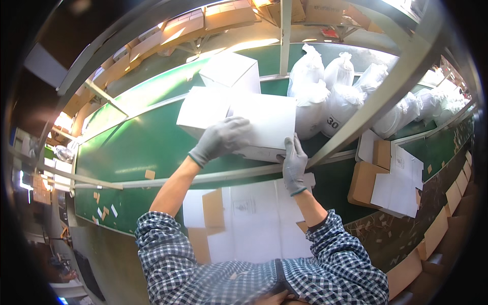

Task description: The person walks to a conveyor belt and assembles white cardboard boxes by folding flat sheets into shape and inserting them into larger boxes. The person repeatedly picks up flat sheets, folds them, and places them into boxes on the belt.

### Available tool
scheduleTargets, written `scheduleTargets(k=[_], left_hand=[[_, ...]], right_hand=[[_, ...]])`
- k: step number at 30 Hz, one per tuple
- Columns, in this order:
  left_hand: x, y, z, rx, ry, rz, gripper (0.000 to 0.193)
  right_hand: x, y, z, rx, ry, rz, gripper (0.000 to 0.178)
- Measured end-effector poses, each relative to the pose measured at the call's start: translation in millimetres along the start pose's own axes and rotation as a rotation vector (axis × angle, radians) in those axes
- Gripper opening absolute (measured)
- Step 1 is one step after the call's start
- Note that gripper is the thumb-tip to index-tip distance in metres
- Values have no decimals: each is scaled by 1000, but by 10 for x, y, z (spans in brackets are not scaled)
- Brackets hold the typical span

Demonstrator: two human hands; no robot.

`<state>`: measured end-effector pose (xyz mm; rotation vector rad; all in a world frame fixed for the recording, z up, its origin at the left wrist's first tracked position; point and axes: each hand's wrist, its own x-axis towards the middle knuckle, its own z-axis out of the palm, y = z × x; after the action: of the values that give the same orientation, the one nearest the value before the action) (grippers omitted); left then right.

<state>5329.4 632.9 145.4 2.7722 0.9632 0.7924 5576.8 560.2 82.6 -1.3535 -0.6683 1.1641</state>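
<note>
A white cardboard box (269,119) stands on the green conveyor belt in front of me. My left hand (221,138), in a grey glove, lies against its left part with fingers stretched and slightly blurred. At its lower right corner my right hand (295,163), gloved alike, grips the edge. Another white box form (203,109) adjoins it on the left; whether it is a separate box I cannot tell. Farther back is one more white box (231,71). Below my hands, a flattened white carton (254,218) with brown inner flaps lies close to my body.
Several tied white plastic bags (310,104) crowd the belt at the right. A metal rail (152,183) crosses in front of me, and a slanting post (376,96) rises at the right. More flattened cartons (399,180) lie right; cardboard scraps (104,211) lie left.
</note>
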Motion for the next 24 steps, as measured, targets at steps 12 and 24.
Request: scheduleTargets(k=[12,24], left_hand=[[729,-2775,144,15,54,-1092,113],[257,-2586,-176,136,16,-1196,107]], right_hand=[[403,480,213,86,-151,21,57],[1309,175,803,194,91,-19,53]])
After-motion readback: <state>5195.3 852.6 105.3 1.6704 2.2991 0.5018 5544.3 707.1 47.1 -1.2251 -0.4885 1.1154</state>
